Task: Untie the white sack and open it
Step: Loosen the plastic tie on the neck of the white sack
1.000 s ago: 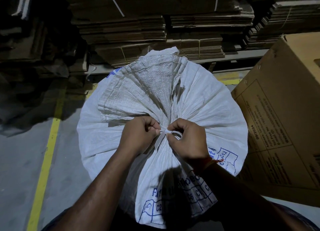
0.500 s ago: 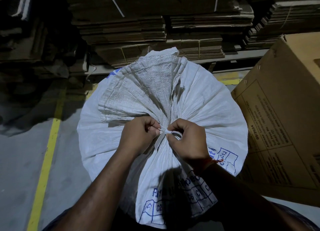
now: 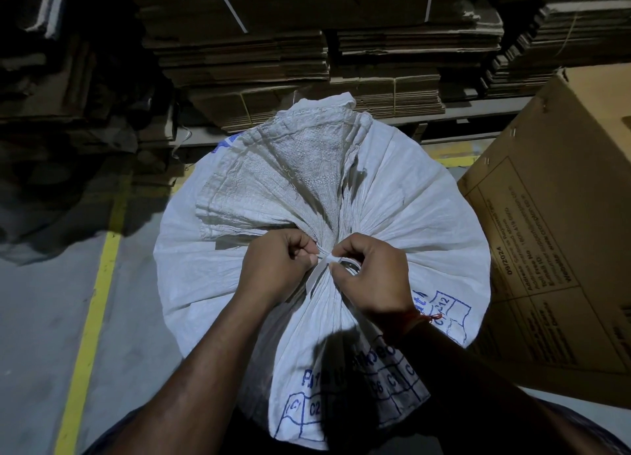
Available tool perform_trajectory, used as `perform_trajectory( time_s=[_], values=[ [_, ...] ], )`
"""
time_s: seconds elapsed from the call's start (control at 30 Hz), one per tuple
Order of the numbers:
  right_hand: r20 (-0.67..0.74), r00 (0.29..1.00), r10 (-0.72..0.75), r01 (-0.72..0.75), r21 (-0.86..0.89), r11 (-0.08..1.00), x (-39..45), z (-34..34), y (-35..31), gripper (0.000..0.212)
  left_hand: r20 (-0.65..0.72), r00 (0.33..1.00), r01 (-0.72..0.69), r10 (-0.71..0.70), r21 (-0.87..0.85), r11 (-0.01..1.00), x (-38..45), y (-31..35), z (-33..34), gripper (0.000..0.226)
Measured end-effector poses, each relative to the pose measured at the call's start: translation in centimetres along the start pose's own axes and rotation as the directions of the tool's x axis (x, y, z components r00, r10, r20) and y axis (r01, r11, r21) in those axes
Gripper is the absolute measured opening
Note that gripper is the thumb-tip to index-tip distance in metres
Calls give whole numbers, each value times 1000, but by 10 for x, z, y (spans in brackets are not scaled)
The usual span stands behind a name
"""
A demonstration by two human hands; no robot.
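Note:
A full white woven sack (image 3: 420, 222) with blue print stands on the floor right below me, its mouth gathered into a bunch at the top middle. A white strip tie (image 3: 324, 261) binds that bunch. My left hand (image 3: 276, 267) pinches the tie on its left side with curled fingers. My right hand (image 3: 370, 273) pinches the tie's loop on the right. The loose flap of the sack's mouth (image 3: 290, 181) fans out beyond the knot. The knot itself is mostly hidden by my fingers.
A large brown cardboard box (image 3: 563, 232) leans close against the sack's right side. Stacks of flattened cardboard (image 3: 290, 62) fill the background behind it. A yellow floor line (image 3: 92, 301) runs along the grey concrete floor at the left.

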State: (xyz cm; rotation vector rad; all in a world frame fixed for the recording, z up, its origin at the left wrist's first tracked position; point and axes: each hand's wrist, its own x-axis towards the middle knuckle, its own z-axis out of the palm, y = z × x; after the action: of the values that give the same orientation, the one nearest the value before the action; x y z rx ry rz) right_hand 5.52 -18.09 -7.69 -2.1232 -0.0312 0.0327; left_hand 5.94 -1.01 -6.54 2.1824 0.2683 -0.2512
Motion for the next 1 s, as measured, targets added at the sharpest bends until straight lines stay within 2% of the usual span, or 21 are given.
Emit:
perform_trajectory(
  time_s=[0.33, 0.4, 0.5, 0.7, 1.0],
  values=[
    [19, 1000, -6, 6, -23, 1000, -1, -2, -3, 11, 44, 999, -16, 18, -64, 998, -2, 0, -2, 7],
    [5, 999, -37, 37, -77, 996, -2, -3, -4, 12, 87, 996, 1, 10, -127, 992, -5, 0, -4, 9],
    [-41, 996, -79, 68, -216, 974, -1, -6, -3, 17, 139, 990, 35, -9, -191, 981, -8, -1, -5, 26],
    [24, 995, -97, 100, -290, 952, -3, -10, -2, 13, 48, 999, -9, 9, -9, 1000, -10, 3, -5, 19],
    [99, 993, -69, 97, -307, 947, -1, -26, -4, 12, 62, 998, -13, 13, 7, 1000, -9, 5, -6, 12]
  ],
)
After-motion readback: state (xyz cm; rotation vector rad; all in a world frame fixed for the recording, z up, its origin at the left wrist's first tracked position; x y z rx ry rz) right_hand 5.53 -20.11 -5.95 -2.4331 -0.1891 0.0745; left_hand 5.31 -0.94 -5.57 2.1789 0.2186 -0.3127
